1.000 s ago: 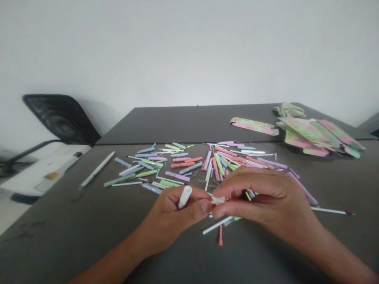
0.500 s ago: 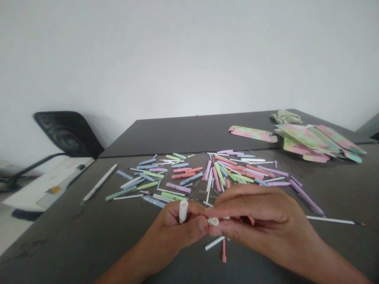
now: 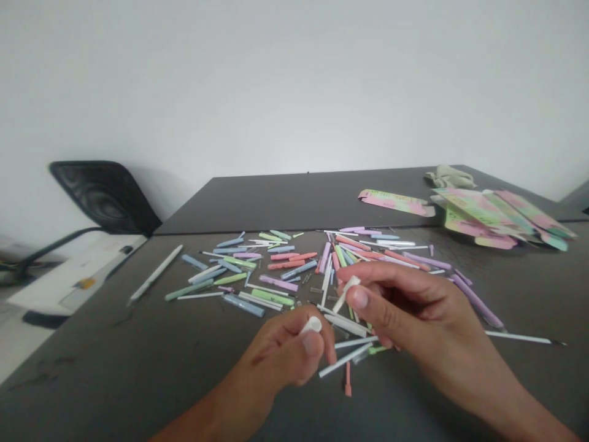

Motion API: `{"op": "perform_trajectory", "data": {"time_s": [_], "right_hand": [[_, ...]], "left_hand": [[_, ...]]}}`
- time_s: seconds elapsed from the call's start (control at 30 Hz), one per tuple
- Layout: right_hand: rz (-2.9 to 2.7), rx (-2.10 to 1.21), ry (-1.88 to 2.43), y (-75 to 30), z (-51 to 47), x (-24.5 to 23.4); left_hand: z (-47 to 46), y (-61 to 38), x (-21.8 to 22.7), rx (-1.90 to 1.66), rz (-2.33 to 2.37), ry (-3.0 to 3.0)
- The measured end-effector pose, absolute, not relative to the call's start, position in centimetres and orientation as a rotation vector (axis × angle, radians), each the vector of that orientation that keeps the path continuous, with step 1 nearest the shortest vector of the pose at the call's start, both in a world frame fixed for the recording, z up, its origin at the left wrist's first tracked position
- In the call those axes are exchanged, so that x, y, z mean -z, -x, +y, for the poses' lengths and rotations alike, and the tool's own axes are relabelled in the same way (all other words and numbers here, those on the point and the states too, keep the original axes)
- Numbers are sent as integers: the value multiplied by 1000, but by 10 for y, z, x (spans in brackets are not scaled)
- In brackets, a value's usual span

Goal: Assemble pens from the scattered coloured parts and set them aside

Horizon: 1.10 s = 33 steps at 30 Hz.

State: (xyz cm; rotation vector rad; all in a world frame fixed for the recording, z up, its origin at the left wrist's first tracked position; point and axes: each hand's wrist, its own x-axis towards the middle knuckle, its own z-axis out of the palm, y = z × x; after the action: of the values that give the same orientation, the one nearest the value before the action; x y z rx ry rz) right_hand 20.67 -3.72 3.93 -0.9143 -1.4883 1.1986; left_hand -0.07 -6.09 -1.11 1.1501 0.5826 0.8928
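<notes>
Pinching a white pen part (image 3: 346, 294) between thumb and forefinger, the right hand (image 3: 414, 310) in the head view holds it above the scattered pieces. Its long axis slants, the broader end up and to the right, the narrower end down and to the left. The left hand (image 3: 288, 353), just beside it, is curled closed around a white tube (image 3: 311, 324), whose round hollow mouth points upward and slightly right, toward the camera.

Most of the tube is hidden inside the left fist, and the fingertips cover part of the pinched piece. Whether the right hand's lower fingers hold anything more cannot be told. Both forearms are cut off by the bottom edge, and the smallest clear bits are too blurred to identify.

Beneath lies a dark desk (image 3: 138, 368) with a seam across it, strewn with pastel pen parts (image 3: 276, 296). A white pen (image 3: 156, 274) lies diagonally at left; flattened printed cartons (image 3: 488, 212) and a crumpled cloth (image 3: 450, 177) lie at far right. A black mesh chair (image 3: 103, 193) stands left, before a pale wall (image 3: 294, 86).
</notes>
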Motion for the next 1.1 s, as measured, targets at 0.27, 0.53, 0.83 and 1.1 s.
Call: {"op": "perform_trajectory", "data": {"time_s": [0.27, 0.53, 0.83, 1.1], "right_hand": [[-1521, -1199, 941, -200, -45, -42], [-1535, -1194, 899, -198, -49, -36], [-1697, -907, 820, -196, -45, -42], [-1794, -906, 717, -198, -46, -39]], "left_hand": [[-63, -4, 5, -869, 566, -1074], [-64, -3, 2, -848, 567, -1078], [-65, -4, 5, -860, 526, -1051], [-67, -7, 4, -912, 516, -1043]]}}
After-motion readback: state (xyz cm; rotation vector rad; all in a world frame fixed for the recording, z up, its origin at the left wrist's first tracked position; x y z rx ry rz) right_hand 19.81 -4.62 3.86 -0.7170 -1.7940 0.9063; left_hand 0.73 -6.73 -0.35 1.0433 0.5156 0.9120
